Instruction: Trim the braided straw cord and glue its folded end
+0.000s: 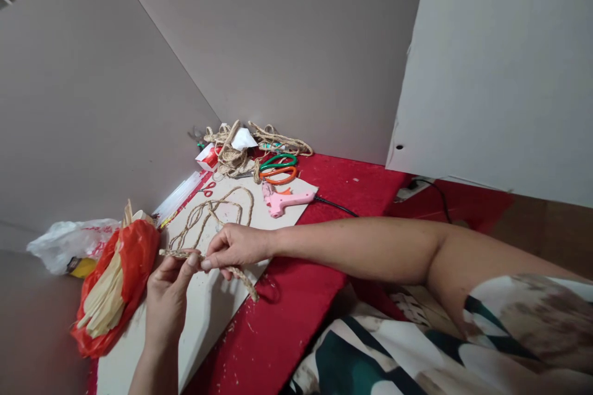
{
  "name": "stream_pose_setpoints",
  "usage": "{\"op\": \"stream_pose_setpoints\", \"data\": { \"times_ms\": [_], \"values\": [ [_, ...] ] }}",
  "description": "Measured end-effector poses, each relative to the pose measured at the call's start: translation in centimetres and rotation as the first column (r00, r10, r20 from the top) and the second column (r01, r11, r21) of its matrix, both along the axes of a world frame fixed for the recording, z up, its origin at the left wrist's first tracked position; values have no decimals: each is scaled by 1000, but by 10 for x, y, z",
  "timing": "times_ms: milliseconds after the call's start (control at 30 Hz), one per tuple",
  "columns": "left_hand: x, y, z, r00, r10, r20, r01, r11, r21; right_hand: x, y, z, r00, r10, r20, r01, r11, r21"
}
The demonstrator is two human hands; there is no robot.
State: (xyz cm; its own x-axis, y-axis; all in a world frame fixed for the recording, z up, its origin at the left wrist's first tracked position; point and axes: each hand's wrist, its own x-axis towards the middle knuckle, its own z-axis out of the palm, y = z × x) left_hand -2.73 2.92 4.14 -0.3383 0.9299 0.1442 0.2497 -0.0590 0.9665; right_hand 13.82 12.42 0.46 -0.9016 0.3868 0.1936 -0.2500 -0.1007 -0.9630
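Observation:
A braided straw-coloured rope (245, 282) runs through both hands above a white board (208, 315). My left hand (173, 284) pinches it between thumb and fingers, and a short piece sticks out to the left. Close beside it, my right hand (236, 248) is closed on the same rope, whose end hangs out below toward the red cloth. Behind the hands, thinner loops of cord (252, 197) lie on the board; whether they join the held rope I cannot tell.
A pink glue gun (280, 200) with a black cable lies right of the loops. Beyond it are scissors with green and orange handles (280, 166) and heaped rope (231, 157). Small red scissors (207, 189) lie left. A red bag (143, 253) holds pale strips. Grey panels (278, 43) stand behind.

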Motion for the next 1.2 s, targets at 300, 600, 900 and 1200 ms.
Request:
{"op": "stream_pose_setpoints", "data": {
  "times_ms": [300, 600, 900, 1200],
  "values": [
    [-10, 13, -12, 966, 85, 246, -91, 996, 13, -2, 17, 6, 861, -505, -61, 508, 861, 40],
    [-16, 24, -48, 914, 112, 391, -70, 990, -119, 63, 8, 47, 811, -575, -109, 582, 773, 252],
    [-25, 32, -65, 880, 134, 455, -72, 986, -150, 133, 47, 19, 613, -790, -7, 765, 591, 258],
    [-34, 34, -70, 888, 95, 449, -31, 989, -148, 138, 49, -1, 520, -853, 37, 800, 502, 329]
  ]
}}
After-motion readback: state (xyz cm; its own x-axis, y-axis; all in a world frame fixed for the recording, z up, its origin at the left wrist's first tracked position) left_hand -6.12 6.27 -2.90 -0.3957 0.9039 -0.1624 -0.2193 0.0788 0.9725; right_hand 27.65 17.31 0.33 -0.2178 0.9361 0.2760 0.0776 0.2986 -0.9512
